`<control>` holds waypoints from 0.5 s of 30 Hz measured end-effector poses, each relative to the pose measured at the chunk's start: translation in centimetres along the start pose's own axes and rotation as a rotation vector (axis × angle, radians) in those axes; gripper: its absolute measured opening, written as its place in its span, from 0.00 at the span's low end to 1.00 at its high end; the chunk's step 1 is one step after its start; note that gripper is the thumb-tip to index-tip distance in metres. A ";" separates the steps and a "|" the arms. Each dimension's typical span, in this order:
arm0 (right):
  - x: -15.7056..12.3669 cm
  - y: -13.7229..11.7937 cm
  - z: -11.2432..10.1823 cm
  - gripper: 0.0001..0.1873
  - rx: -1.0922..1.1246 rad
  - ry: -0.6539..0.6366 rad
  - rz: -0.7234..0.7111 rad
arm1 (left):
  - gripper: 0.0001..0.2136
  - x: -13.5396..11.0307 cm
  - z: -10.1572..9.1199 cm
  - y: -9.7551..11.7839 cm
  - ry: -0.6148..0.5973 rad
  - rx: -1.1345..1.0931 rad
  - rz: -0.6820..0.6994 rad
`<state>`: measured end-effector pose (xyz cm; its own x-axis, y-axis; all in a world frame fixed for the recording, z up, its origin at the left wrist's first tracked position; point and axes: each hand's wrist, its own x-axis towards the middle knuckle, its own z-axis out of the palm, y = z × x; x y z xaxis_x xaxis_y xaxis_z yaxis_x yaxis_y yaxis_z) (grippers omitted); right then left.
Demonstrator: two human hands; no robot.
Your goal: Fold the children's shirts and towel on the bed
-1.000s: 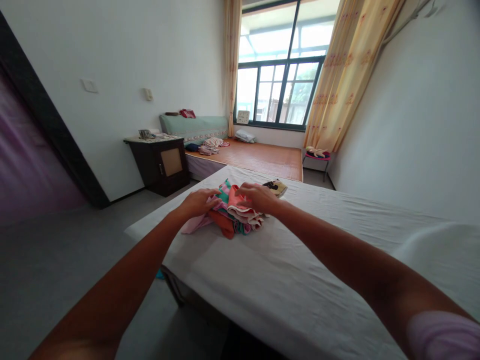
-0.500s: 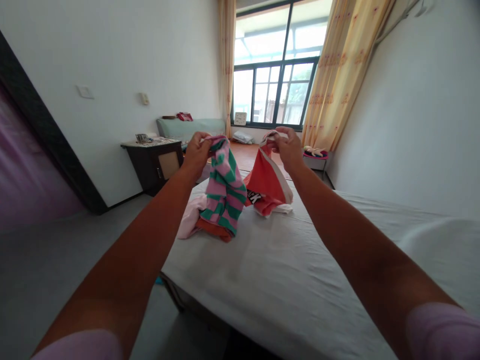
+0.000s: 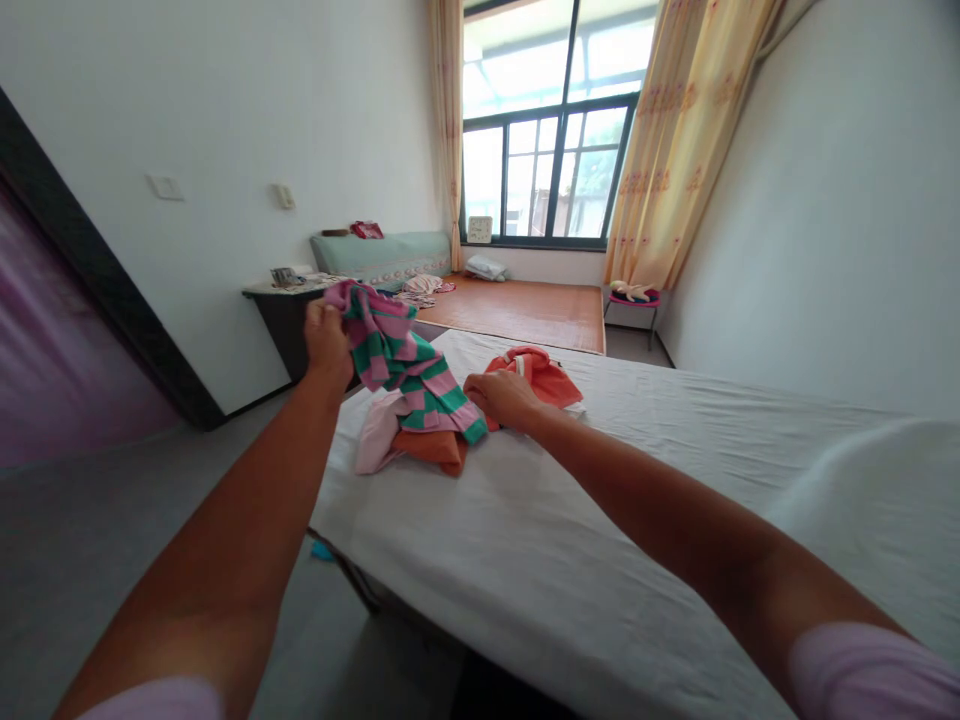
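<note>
My left hand is closed on the gathered pink upper edge of a pink-and-green striped garment, holding it above the bed. The cloth slants down to the right, its lower end on the pile. At its right edge, my right hand has its fingers curled together against the stripes; the fingertips are partly hidden. A red garment with white trim lies crumpled just behind my right hand. Under the striped cloth are an orange cloth and a pale pink cloth.
A white sheet covers the bed, whose near left edge drops to a grey floor. Beyond are a brown bed platform, a dark cabinet and a small stool with a doll.
My right hand has let go of the red garment, now slumped on the bed, and moved down and left to the striped one. My left hand has carried the striped garment left and slightly down.
</note>
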<state>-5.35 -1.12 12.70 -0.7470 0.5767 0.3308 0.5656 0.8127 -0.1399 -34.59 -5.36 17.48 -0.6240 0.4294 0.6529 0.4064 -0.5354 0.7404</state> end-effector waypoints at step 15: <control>0.7 -2.8 6.3 0.06 0.046 -0.141 0.078 | 0.05 -2.4 0.3 1.1 -0.155 -0.110 -0.221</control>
<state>-9.66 -2.50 7.40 -0.7449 0.6414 0.1839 0.6096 0.7662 -0.2034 -32.43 -6.80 16.76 -0.5762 0.6462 0.5005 0.1919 -0.4883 0.8513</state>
